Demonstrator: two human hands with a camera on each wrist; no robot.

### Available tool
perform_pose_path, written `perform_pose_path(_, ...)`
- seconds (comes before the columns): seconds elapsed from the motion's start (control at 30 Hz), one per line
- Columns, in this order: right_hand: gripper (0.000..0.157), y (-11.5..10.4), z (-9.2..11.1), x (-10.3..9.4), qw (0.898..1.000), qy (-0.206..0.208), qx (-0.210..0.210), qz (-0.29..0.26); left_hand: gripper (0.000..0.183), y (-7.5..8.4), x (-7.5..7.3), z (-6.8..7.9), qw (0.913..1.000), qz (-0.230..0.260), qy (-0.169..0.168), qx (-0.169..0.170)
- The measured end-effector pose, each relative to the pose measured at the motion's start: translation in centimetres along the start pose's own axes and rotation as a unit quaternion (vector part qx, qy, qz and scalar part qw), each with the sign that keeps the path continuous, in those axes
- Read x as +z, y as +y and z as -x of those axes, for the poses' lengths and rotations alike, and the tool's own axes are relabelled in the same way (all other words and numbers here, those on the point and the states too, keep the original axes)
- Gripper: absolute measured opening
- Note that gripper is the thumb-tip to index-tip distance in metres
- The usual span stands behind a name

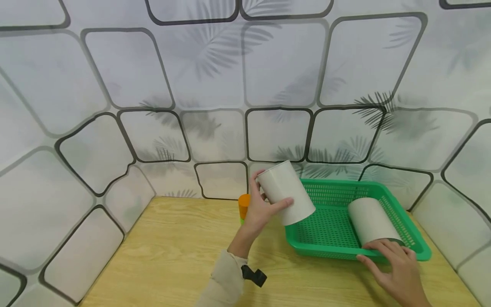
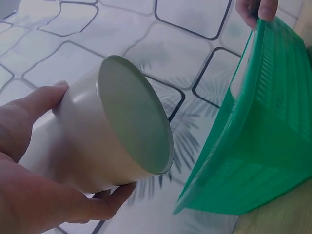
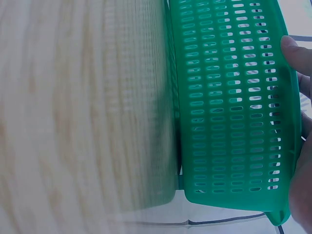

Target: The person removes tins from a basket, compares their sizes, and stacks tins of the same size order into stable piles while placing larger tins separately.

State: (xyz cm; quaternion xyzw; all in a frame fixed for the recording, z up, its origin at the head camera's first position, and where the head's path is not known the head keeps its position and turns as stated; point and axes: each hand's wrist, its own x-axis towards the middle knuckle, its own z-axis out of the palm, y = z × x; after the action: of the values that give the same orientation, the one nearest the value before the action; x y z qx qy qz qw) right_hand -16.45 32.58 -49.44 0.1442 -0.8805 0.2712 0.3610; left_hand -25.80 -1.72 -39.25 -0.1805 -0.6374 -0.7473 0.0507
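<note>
My left hand grips a white cylindrical canister, holding it tilted in the air beside the left end of a green plastic basket. In the left wrist view the canister's pale round end faces the basket; whether that end is open or closed, I cannot tell. A second white canister lies on its side in the basket's right part. My right hand holds the basket's front rim near that canister's lower end. Its thumb is outside the wall, the other fingers over the rim.
An orange-topped container with a green lower part stands behind my left hand, partly hidden. The wooden table meets patterned walls at its back and sides. The basket stands near the back wall, at the right.
</note>
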Motion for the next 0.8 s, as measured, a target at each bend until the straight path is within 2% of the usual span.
perform_pose_path(0.2, 0.038, 0.1, -0.1, 0.1, 1.000, -0.001, -0.004, -0.003, 0.100, 1.0, -1.9, 0.5, 0.9977, -0.049, 0.018, 0.044)
perform_pose_path(0.37, 0.037, 0.1, 0.0, 0.2, 1.000, 0.000, -0.003, -0.001, 0.101, 1.0, -3.5, 1.0, 0.9924, -0.074, 0.031, 0.093)
perform_pose_path(0.63, 0.037, 0.1, 0.0, 0.3, 1.000, 0.001, -0.005, 0.000, 0.106, 1.5, -6.3, 2.0, 0.9766, -0.139, 0.084, 0.141)
perform_pose_path(0.8, 0.038, 0.1, 0.0, 0.2, 1.000, 0.007, -0.010, -0.004, 0.104, 2.0, -7.9, 2.5, 0.9677, -0.166, 0.105, 0.158)
